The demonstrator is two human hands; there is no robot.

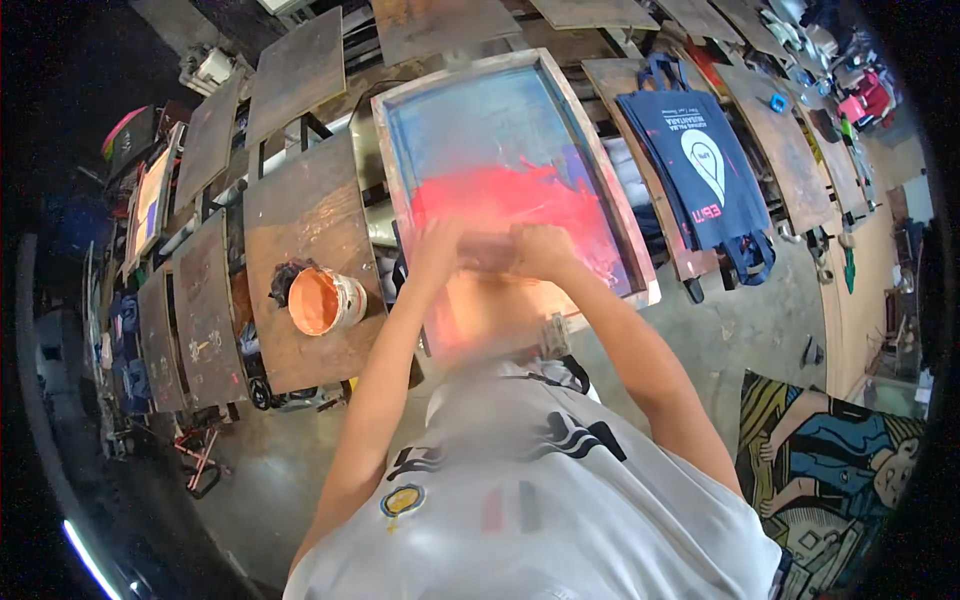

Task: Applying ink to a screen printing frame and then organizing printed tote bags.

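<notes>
A wooden screen-printing frame (598,165) lies in front of me, with a blue-tinted mesh inside it. Wet pinkish-red ink (480,198) spreads over the mesh's middle, its far edge ragged. Across the near part runs a squeegee (487,252), somewhat smeared by motion. My left hand (434,250) is closed around its left end, and my right hand (543,250) grips the right end. Orange-peach colour (500,308) shows on the mesh on my side of the squeegee. What lies beneath the frame is hidden.
Left of the frame, a bucket of orange ink (318,302) stands on a brown board (310,210), a dark crumpled rag (292,278) beside it. A navy tote bag (690,150) with white print lies on a board to the right. More boards stretch beyond; a painted panel (830,450) is at lower right.
</notes>
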